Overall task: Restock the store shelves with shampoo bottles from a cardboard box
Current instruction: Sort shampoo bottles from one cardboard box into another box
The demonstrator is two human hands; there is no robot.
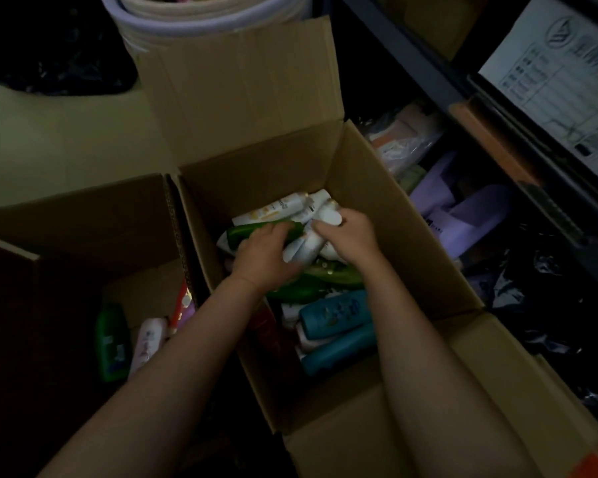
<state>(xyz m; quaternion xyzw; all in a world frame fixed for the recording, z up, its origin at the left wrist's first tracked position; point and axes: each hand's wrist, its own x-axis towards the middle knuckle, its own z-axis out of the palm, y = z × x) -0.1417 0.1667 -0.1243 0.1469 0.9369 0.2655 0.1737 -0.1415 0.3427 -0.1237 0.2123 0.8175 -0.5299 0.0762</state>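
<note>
An open cardboard box (387,215) stands on the floor in front of me, holding several shampoo bottles lying loose. My left hand (263,257) reaches into it and its fingers curl over a green bottle (246,232). My right hand (349,236) grips a white bottle (311,243) beside it. More white bottles (280,208) lie at the far end of the pile. Two teal bottles (335,315) and other green ones (328,274) lie nearer to me, under my forearms.
A second open box (83,219) on the left holds a green bottle (113,343) and a pink one (147,343). Dark shelving (497,139) runs along the right with purple items (470,215) and bagged goods. A rolled white mat (201,15) stands behind the box.
</note>
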